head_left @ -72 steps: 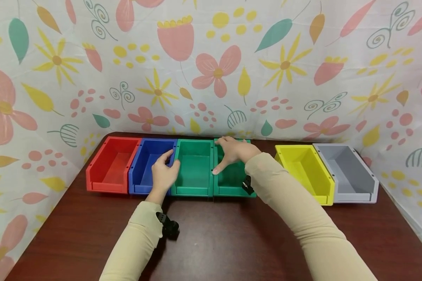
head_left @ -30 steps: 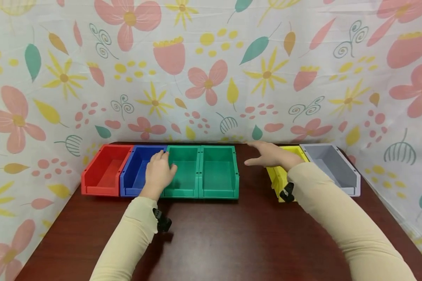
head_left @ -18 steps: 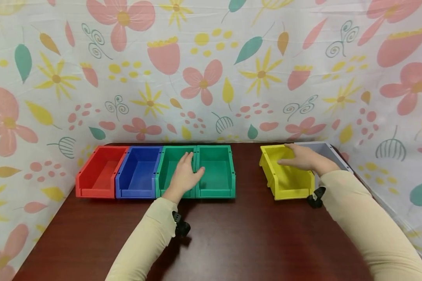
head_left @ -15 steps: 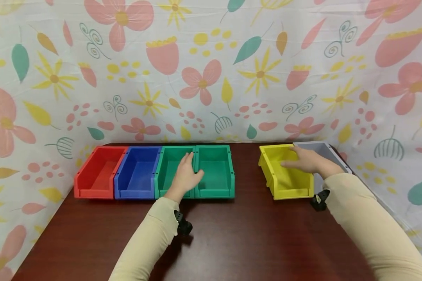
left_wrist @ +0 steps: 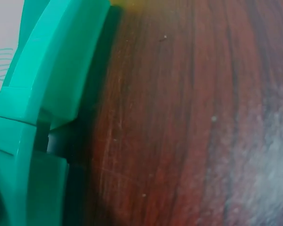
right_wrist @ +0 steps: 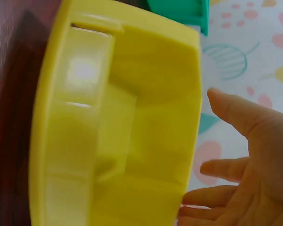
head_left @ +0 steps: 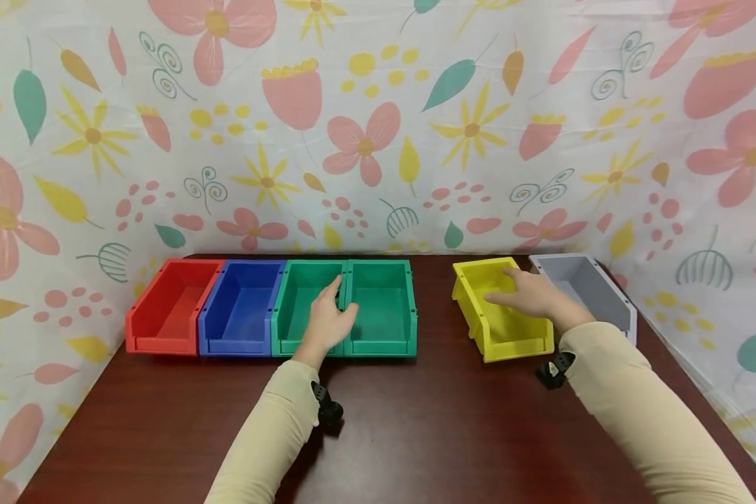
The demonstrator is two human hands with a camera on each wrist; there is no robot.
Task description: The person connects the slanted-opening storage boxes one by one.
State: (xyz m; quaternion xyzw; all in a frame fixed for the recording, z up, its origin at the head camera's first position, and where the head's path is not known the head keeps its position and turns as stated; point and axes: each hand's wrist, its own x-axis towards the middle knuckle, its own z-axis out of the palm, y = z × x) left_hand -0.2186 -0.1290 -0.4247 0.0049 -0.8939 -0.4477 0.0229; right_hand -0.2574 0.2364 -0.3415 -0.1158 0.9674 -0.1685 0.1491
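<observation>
Head cam puts your right hand [head_left: 535, 294] over the right side of the yellow storage bin [head_left: 510, 348], which sits near the desk's [head_left: 403, 434] back edge, right of middle, well apart from the right green bin [head_left: 381, 348] and just beside the grey bin [head_left: 601, 294]. Right wrist cam shows that hand's fingers and thumb spread apart, not clamped on anything, tips right by the rim; can't tell if any of them actually touch the plastic. Your left hand [head_left: 327, 322] is at the left green bin [head_left: 290, 346], fingers loose, thumb held away from them near where the two greens meet, and contact there is hard to call too. Looks like the step is getting a hold on the yellow one, so fwiw: put your thumb inside the side wall and your fingers outside before you squeeze, and pinch around the middle of that wall so it's less likely to swing on you. Watch your knuckles against the grey neighbour, it's close enough to bump. Your left hand could probably just brace the greens lightly; pressing hard might shove that row toward the desk's left edge.
</observation>
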